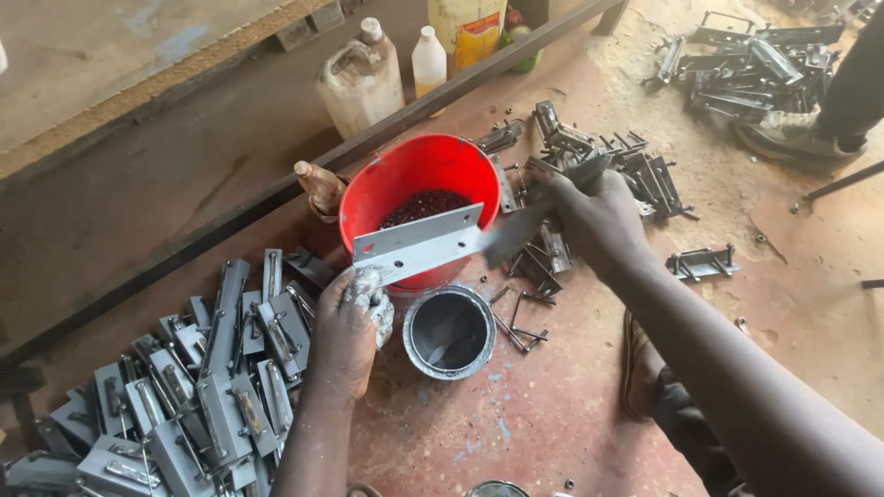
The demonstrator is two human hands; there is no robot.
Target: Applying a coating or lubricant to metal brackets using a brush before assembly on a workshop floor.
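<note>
Nearest us, our left hand (354, 317) grips a grey metal plate (419, 244) at its lower end, above a paint tin (448, 331). Our right hand (594, 216) is closed around a brush (539, 216) touching the plate. Behind stands a red bucket (419, 179).

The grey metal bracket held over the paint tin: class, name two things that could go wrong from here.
1. The left hand, already smeared with grey paint, grips the metal bracket by one end; it might slip.
2. The right hand works a brush above the small tin and red bucket; drips may land in the bucket or on the floor.
</note>
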